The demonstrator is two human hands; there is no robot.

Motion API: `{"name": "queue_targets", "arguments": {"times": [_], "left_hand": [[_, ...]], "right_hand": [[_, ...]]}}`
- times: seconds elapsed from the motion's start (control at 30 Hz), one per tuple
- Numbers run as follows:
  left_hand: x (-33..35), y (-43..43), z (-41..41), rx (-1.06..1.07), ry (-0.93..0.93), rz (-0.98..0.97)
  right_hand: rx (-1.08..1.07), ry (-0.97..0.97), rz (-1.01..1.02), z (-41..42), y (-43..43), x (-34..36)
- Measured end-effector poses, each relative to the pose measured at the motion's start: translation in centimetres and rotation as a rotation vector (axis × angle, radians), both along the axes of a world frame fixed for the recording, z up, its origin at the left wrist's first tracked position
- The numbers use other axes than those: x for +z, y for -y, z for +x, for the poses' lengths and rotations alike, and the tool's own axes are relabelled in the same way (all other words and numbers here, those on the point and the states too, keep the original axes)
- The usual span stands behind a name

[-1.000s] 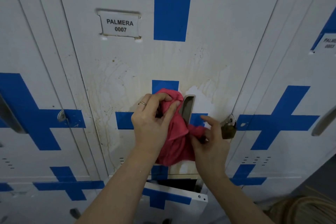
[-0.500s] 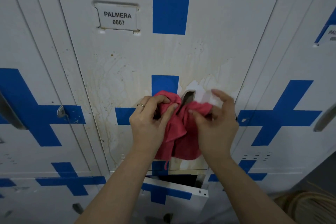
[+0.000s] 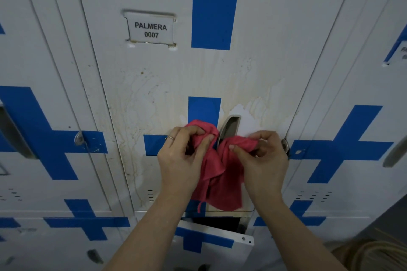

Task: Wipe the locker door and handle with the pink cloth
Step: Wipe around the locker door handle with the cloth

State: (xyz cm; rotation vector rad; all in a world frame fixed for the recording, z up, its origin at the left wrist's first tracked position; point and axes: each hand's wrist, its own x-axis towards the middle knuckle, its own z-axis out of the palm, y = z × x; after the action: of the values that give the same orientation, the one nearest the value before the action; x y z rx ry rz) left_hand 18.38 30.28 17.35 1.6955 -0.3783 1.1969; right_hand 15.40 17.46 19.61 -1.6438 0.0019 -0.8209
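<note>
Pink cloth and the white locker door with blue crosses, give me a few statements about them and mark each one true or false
1. Both hands grip the pink cloth. True: left hand and right hand each pinch it.
2. The white metal locker door is spotless. False: brownish drip stains cover it.
3. The door's white label plate reads PALMERA 0007. True.
4. The cloth fully hides the grey recessed handle. False: the handle's upper part shows between the hands.

A locker room: rows of white metal lockers (image 3: 275, 50) with blue crosses and a name plate (image 3: 151, 30).
</note>
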Motion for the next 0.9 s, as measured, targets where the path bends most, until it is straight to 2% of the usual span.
{"name": "queue_targets", "arguments": {"times": [0.17,0.37,0.53,0.7,0.9], "left_hand": [[0.1,0.0,0.1,-0.003,-0.013,-0.011],[0.1,-0.1,0.0,-0.017,-0.001,0.003],[-0.2,-0.4,-0.1,-0.025,-0.032,-0.008],[-0.6,-0.7,0.0,-0.031,-0.016,0.009],[-0.7,-0.9,-0.2,-0.029,-0.01,-0.012]], "right_hand": [[-0.048,0.097,-0.027,1.0,0.1,1.6],[0.038,-0.057,-0.021,-0.3,-0.1,-2.4],[-0.044,0.05,-0.094,0.9,0.1,-0.7],[-0.022,-0.007,-0.197,-0.2,0.0,-4.2],[0.006,0.037,-0.247,0.1,0.0,-4.1]]}}
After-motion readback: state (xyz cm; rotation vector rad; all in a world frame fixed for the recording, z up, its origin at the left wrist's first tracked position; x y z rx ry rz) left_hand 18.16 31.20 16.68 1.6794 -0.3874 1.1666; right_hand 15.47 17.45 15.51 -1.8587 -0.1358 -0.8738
